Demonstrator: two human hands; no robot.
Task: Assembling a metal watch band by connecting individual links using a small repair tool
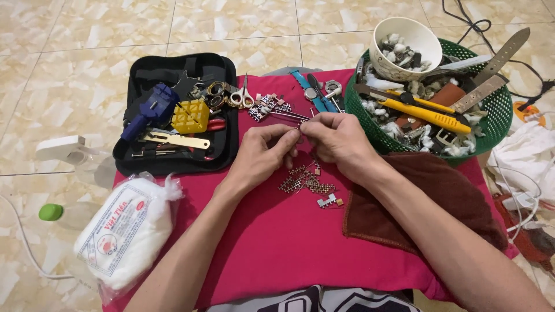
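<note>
My left hand [261, 156] and my right hand [337, 138] meet above a red cloth [272, 237], fingertips pinched together on a small metal watch-band link [301, 123] held between them. Just below the hands lie several loose metal band pieces [306, 184] on the cloth. More checkered band segments [269, 108] sit beyond the left hand, near a pair of small scissors [243, 95]. The link itself is mostly hidden by my fingers.
A black open tool case [173, 156] with a blue tool and yellow block lies at left. A green basket [497, 110] with straps, a yellow-handled tool and a white bowl [404, 40] stands at right. A brown towel [428, 196] and a cotton bag [124, 231] flank the cloth.
</note>
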